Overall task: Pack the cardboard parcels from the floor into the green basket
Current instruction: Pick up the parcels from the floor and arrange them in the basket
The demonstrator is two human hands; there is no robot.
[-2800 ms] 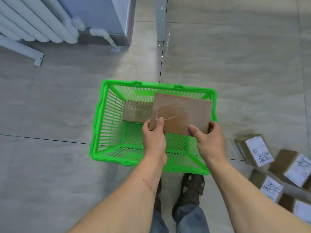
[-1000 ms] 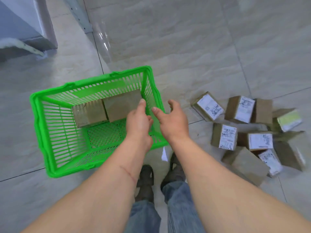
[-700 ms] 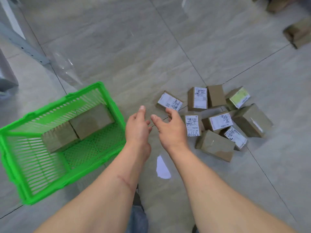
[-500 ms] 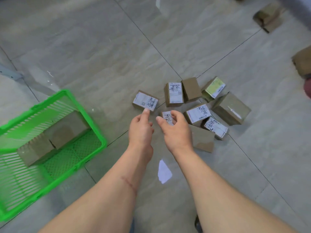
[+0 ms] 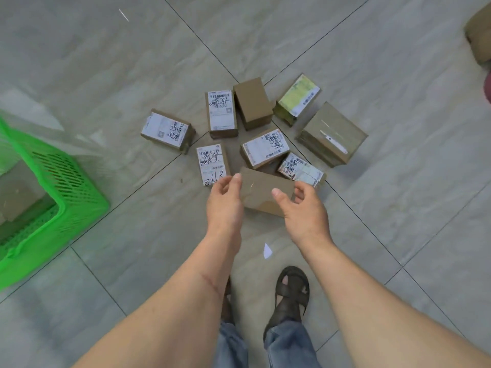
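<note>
Grey tiled floor (image 5: pixel 372 62): wide bare stretches beyond the parcel cluster and along the near left. Green basket (image 5: pixel 61 187) at the left edge of view, cut off by the frame, a brown parcel (image 5: pixel 18 192) inside it. Largest loose parcel (image 5: pixel 332 134) sits at the cluster's right side. Plain parcel (image 5: pixel 263 192) lies at the cluster's near edge, between both hands. Left hand (image 5: pixel 225 205): fingers loosely spread, fingertips at the parcel's left end. Right hand (image 5: pixel 305 208): curled wide, thumb over the top face; contact cannot be told. Labelled parcel (image 5: pixel 212 163) lies just beyond the left hand.
</note>
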